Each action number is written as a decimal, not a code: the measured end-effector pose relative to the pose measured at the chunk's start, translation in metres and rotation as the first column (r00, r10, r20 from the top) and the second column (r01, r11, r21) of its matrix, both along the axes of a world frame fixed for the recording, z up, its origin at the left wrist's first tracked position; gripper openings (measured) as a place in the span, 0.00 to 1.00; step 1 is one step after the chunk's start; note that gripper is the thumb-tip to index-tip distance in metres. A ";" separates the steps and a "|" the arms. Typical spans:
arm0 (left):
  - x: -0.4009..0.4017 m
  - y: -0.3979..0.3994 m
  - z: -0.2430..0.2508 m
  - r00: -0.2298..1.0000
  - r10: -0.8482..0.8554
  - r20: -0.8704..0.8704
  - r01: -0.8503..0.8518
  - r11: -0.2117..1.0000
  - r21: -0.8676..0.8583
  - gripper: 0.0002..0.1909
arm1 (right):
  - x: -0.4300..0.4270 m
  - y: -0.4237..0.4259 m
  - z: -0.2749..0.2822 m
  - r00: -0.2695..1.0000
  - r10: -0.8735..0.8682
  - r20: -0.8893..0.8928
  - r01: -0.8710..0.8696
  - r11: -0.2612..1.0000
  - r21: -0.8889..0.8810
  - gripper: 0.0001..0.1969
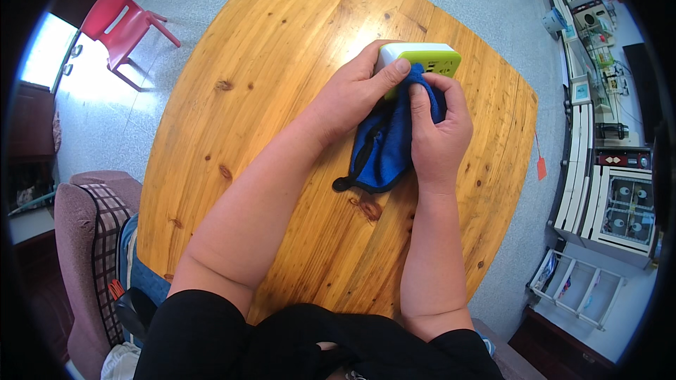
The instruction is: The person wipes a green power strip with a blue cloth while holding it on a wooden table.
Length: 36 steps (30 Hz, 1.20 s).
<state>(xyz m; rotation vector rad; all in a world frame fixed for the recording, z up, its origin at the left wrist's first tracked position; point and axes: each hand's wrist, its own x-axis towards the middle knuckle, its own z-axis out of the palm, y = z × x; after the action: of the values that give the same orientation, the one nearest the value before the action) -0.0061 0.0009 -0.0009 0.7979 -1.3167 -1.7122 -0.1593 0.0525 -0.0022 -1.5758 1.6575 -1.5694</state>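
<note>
My left hand (pixel 364 82) grips a white and green power socket block (pixel 430 58) by its left side, with the thumb on its near edge. The block is raised on its side, and its green face with socket holes is partly visible. Pinched between the thumb and fingers of my right hand (pixel 441 126) is a blue cloth (pixel 388 155) with black edging. A bunched bit of the cloth touches the socket face. The rest hangs down toward the wooden table, ending in a black corner loop. The block's lower part is hidden behind the cloth and my hands.
The wooden table (pixel 253 100) has curved sides and fills the middle. A red plastic chair (pixel 124 29) stands on the floor at far left. A padded sofa (pixel 79 253) is at lower left. Along the right run a white cabinet (pixel 626 206) and a white rack (pixel 575 285).
</note>
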 end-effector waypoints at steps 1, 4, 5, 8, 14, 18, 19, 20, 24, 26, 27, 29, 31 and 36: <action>0.000 0.000 0.000 1.000 0.002 -0.011 -0.002 1.000 0.005 0.28 | 0.000 0.000 -0.001 0.999 0.019 -0.028 -0.019 0.999 -0.025 0.07; -0.001 0.001 -0.001 1.000 0.007 -0.030 -0.007 1.000 0.011 0.28 | 0.001 0.000 0.001 0.998 0.037 -0.045 -0.038 0.999 -0.019 0.07; -0.001 0.001 -0.002 0.999 0.011 -0.039 -0.010 1.000 0.011 0.28 | 0.001 0.000 0.001 0.998 0.037 -0.045 -0.038 0.999 -0.018 0.07; -0.001 0.000 -0.003 0.999 0.003 -0.052 -0.002 1.000 0.014 0.29 | 0.000 0.000 -0.001 0.999 0.015 -0.042 -0.015 1.000 -0.005 0.07; 0.000 -0.001 -0.003 0.999 -0.020 -0.045 0.022 0.999 0.034 0.30 | 0.000 0.001 0.000 0.999 0.016 -0.032 -0.017 1.000 -0.025 0.08; 0.000 -0.002 -0.005 1.000 -0.010 -0.026 0.011 1.000 0.028 0.31 | 0.002 0.002 0.004 0.998 0.031 -0.057 -0.031 1.000 -0.002 0.08; 0.000 -0.002 -0.005 0.999 -0.012 -0.037 0.013 1.000 0.028 0.31 | 0.002 0.002 0.004 0.998 0.032 -0.055 -0.032 0.999 -0.003 0.07; 0.000 -0.002 -0.005 0.999 -0.013 -0.047 0.015 1.000 0.028 0.31 | 0.002 0.002 0.003 0.998 0.032 -0.054 -0.032 0.999 -0.003 0.07; 0.000 -0.002 -0.006 0.999 -0.012 -0.047 0.013 0.999 0.030 0.30 | 0.002 0.001 0.002 1.000 -0.009 -0.023 0.009 1.000 0.007 0.07; -0.001 -0.004 -0.009 0.997 -0.027 -0.076 0.031 0.998 0.047 0.29 | 0.001 0.001 0.002 0.999 -0.032 0.012 0.032 0.999 0.031 0.07; -0.001 -0.004 -0.009 0.997 -0.027 -0.076 0.031 0.998 0.047 0.29 | 0.001 0.001 0.003 0.999 -0.034 0.021 0.033 0.999 0.031 0.07; -0.003 -0.003 -0.007 0.997 -0.015 -0.075 0.019 0.999 0.051 0.28 | -0.001 0.001 0.003 0.999 -0.036 0.029 0.035 0.999 0.031 0.07; -0.002 -0.002 -0.006 0.997 -0.010 -0.070 0.013 0.999 0.042 0.28 | 0.000 0.001 0.002 1.000 0.012 -0.017 -0.012 1.000 -0.019 0.07; 0.000 -0.003 -0.007 0.998 -0.009 -0.056 0.011 0.999 0.034 0.28 | 0.003 0.002 0.003 0.997 0.044 -0.069 -0.047 0.999 -0.028 0.07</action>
<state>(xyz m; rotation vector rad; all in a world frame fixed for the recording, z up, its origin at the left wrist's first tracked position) -0.0059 -0.0022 -0.0081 0.7591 -1.2588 -1.7567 -0.1562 0.0547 0.0011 -1.6884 1.6285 -1.5403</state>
